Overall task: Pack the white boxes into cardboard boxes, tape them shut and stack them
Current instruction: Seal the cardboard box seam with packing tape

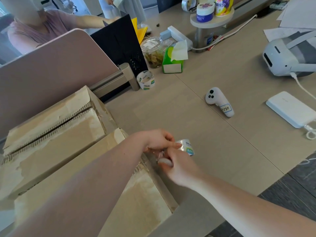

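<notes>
Hands meet at the near cardboard box's (136,199) far right corner: the left hand (158,140) and right hand (177,165) both curl their fingers around a roll of clear tape (187,147) held just past the box edge. Both cardboard boxes have their flaps down, so their contents are hidden; the far box (56,124) shows a torn, worn seam. A second tape roll (145,80) stands by the divider (56,69)
</notes>
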The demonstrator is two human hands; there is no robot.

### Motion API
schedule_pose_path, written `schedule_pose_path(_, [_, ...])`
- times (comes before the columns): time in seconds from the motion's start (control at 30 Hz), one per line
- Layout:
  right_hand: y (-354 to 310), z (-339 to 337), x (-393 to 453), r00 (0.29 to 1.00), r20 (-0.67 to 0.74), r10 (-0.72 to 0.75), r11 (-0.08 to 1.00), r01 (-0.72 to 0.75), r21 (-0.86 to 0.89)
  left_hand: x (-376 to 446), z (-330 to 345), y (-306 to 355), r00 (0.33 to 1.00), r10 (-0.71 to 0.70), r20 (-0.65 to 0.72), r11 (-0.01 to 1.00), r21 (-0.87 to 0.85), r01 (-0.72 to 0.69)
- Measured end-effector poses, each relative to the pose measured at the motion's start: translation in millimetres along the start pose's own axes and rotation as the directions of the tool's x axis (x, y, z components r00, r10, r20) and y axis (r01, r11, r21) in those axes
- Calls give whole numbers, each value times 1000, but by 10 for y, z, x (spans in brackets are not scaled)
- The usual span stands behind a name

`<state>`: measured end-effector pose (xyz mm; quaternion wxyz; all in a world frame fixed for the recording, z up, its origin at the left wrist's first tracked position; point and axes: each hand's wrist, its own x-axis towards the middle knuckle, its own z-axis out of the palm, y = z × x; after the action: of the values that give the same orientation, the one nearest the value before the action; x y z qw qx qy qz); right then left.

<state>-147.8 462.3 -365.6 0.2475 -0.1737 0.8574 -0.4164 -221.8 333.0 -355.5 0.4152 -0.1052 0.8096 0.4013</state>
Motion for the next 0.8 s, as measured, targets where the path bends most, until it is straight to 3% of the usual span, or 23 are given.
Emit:
schedule_pose_path(0.1, [98, 207, -122, 999, 38, 24, 999, -22, -48, 24, -11, 8, 1000, -28, 12, 992, -125, 29])
schedule_pose_path(0.33, [284, -230, -120, 998, -50, 44, 998, -46, -36, 10, -24, 19, 998, -47, 29, 992, -114, 50])
schedule_pose_path(0.43, [288, -619, -113, 991, -129, 32, 998, -25, 53, 11, -34, 10, 998, -42, 37, 996, -79, 45])
schedule_pose_path(0.53, [309, -968, 91, 936, -334, 112, 978, -44, 206, 20, -47, -5, 998, -49, 48, 993, -107, 54])
schedule_pose_path(0.63, [444, -1073, 513, 913, -317, 255, 933, -147, 328, 35, -47, -8, 997, -57, 60, 992, -109, 63])
schedule_pose_path(0.8, [720, -1049, 1220, 906, -275, 323, 903, -209, 375, 79, -22, -52, 997, -58, 44, 991, -115, 63])
